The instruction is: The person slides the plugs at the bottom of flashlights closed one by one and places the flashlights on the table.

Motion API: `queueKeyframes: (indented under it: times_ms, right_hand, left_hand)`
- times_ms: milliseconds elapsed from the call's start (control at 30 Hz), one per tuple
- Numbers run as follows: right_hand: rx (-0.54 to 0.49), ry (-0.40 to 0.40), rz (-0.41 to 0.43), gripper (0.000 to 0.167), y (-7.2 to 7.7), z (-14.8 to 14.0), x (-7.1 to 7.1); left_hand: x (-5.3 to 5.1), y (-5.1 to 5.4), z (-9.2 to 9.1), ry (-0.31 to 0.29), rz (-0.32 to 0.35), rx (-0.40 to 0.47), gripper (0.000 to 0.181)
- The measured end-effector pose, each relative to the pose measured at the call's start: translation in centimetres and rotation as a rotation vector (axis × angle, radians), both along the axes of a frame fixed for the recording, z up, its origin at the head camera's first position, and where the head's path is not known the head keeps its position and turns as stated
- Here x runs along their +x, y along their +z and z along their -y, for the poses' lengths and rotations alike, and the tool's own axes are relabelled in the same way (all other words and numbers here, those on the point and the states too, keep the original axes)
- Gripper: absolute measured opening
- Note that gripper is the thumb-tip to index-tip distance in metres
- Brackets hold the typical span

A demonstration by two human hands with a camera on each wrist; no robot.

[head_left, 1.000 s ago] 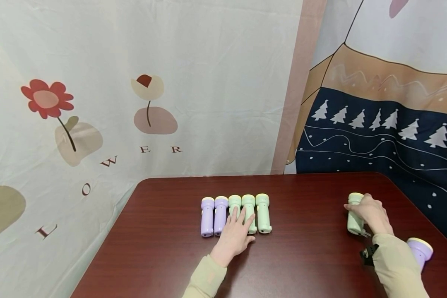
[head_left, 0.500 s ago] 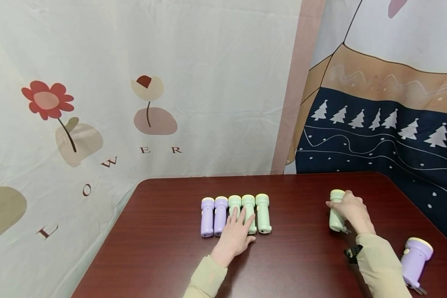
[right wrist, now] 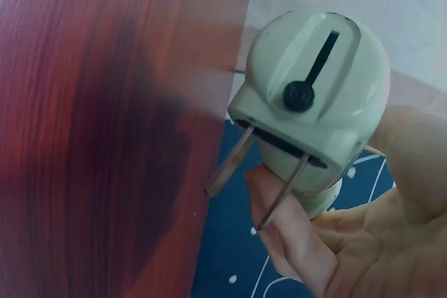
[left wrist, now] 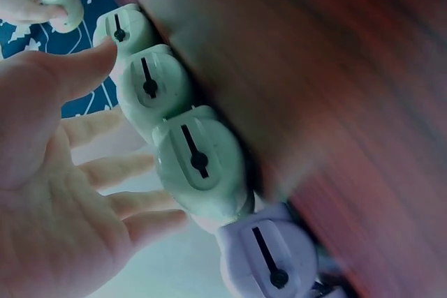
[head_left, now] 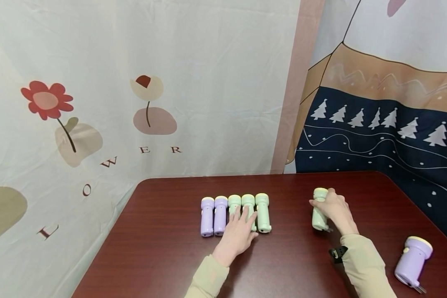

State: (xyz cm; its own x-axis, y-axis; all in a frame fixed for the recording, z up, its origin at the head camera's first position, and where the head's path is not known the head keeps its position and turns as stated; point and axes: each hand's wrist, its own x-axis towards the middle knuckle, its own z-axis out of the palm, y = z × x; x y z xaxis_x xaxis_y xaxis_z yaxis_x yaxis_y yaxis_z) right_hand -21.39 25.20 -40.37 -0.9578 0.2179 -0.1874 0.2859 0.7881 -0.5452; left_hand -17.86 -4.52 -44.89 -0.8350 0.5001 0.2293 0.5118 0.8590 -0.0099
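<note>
My right hand (head_left: 337, 212) grips a light green flashlight (head_left: 320, 215) around its barrel. The right wrist view shows the tail end of this green flashlight (right wrist: 314, 78), with two metal plug prongs (right wrist: 286, 193) folded out. My left hand (head_left: 235, 236) lies with spread, straight fingers over two green flashlights (head_left: 248, 200) in a row at the table's middle. A third green flashlight (head_left: 263, 213) is at the row's right end. Two purple flashlights (head_left: 207, 217) form its left end. Seen from the left wrist, the green tail ends (left wrist: 202, 162) sit beside my left fingers (left wrist: 126, 169).
Another purple flashlight (head_left: 413, 261), its prongs out, lies tilted near the right edge of the dark red table (head_left: 156, 256). Behind the table hang a pale flower-print cloth (head_left: 223, 82) and a dark blue cloth (head_left: 376, 140) with trees.
My right hand has moved left across the table with the green flashlight, uncovering the purple flashlight at the right. My left hand has barely shifted over the row.
</note>
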Motion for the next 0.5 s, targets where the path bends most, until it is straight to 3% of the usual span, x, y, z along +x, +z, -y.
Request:
queueKeyframes:
  times_ms: [500]
  right_hand:
    - [-0.034,0.011,-0.063,0.078,0.1,4.3,-0.5]
  left_hand:
    - [-0.3,0.5,-2.4,-0.079,-0.123,0.058,0.053]
